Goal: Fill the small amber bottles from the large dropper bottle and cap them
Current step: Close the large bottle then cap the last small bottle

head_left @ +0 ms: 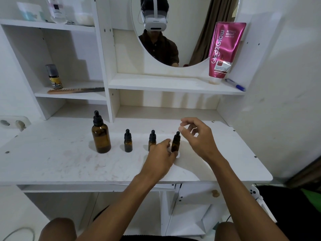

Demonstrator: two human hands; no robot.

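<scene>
A large amber dropper bottle (101, 136) with a black dropper cap stands on the white desk (52, 160), left of three small amber bottles. The left small bottle (128, 142) and the middle one (152, 139) stand capped and untouched. My left hand (162, 158) pinches the base of the right small bottle (176, 142), which is tilted slightly and wears its black dropper cap. My right hand (198, 136) hovers just right of that bottle's cap, fingers spread and holding nothing.
A raised shelf (165, 84) above the desk carries a pink tube (224, 51) and a blue pen (235, 85). A comb (74, 90) and a small spray can (54, 76) sit in the left cubby. A wall socket (12, 123) is at far left.
</scene>
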